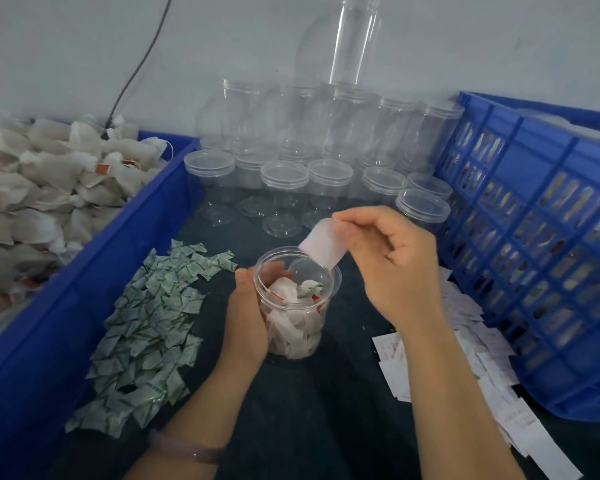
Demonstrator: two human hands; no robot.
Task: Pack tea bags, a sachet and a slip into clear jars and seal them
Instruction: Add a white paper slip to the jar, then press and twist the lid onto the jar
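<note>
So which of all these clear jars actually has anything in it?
The lidless jar gripped by the left hand, front centre: it holds tea bags. The jars stacked behind it look empty, and the front ones wear lids.

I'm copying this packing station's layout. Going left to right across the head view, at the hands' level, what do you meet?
From the left: blue bin of tea bags → pile of sachets → left hand → open jar it holds → right hand pinching a slip → pile of slips → blue crate.
</note>
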